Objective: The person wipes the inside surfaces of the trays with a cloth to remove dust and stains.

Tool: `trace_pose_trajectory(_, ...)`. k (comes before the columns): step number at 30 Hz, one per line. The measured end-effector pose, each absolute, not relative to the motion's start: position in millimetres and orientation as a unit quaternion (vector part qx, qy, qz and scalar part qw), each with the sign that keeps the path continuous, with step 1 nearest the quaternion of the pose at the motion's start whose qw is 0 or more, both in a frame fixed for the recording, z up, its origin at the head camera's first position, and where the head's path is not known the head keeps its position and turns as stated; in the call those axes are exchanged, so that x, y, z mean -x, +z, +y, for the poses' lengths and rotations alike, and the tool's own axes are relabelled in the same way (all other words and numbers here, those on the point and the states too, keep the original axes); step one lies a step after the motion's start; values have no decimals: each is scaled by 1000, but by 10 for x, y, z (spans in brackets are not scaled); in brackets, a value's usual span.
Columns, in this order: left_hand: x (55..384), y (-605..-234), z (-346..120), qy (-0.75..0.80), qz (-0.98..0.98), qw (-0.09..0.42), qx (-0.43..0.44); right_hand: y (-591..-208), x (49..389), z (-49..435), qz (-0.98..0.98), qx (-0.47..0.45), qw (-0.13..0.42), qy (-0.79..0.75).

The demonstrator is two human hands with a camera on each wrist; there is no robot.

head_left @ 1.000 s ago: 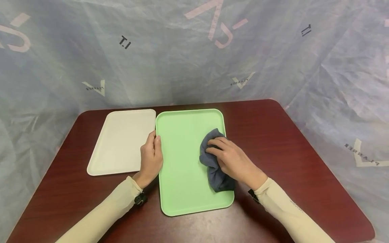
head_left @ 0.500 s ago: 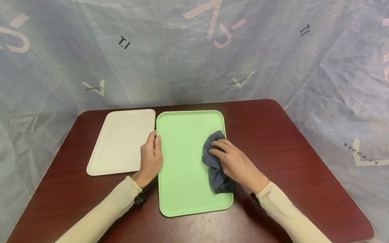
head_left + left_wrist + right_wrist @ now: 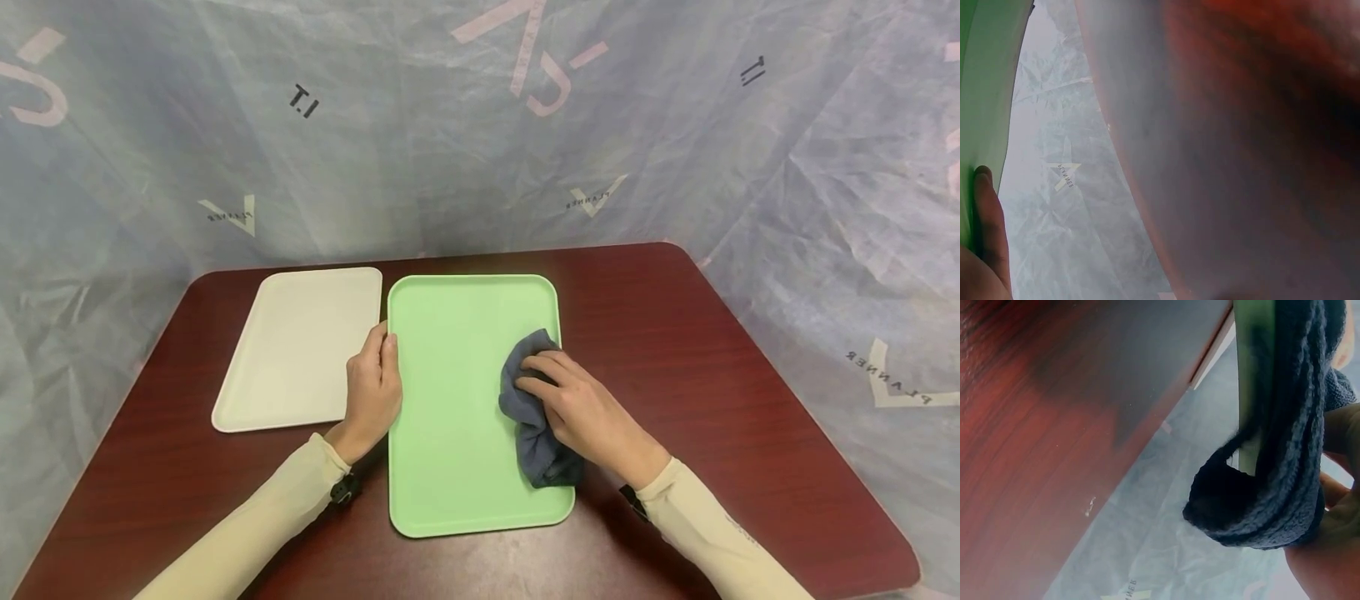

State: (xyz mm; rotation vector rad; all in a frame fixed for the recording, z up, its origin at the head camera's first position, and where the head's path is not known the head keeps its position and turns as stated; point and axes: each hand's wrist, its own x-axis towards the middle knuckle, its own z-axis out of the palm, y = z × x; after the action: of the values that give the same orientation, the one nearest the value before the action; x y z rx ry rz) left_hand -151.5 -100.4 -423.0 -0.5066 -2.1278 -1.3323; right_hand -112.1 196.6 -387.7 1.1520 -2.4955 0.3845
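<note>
A light green rectangular tray [image 3: 457, 400] is held above the table, apart from it in both wrist views. My left hand [image 3: 372, 396] grips the tray's left edge, thumb on the rim; its other fingers are mostly hidden behind the tray. On the right half of the tray, my right hand [image 3: 588, 408] holds a bunched dark blue-grey cloth [image 3: 534, 442] against the surface with bent fingers. In the right wrist view the knitted cloth [image 3: 1291, 444] folds round the tray's edge [image 3: 1247, 444]. The left wrist view shows one finger [image 3: 991, 219] lying against the green tray [image 3: 988, 94].
A white tray [image 3: 303, 350] lies on the dark red wooden table [image 3: 660, 333], left of the green one. Grey printed sheeting [image 3: 420, 150] hangs behind and beside the table.
My right hand and the cloth have slid slightly down and right along the tray's right side. The green tray has tilted a little, and the left hand keeps its grip.
</note>
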Motion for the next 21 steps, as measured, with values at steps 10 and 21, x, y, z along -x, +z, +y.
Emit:
trace_pose_trajectory(10, 1501, -4229, -1019, -504, -795, 283, 184, -3868, 1152, 1789, -868, -444, 172, 142)
trace_pose_trajectory(21, 1484, -4204, -990, -505, -798, 285, 164, -3869, 1166, 1452, -859, -472, 161, 116)
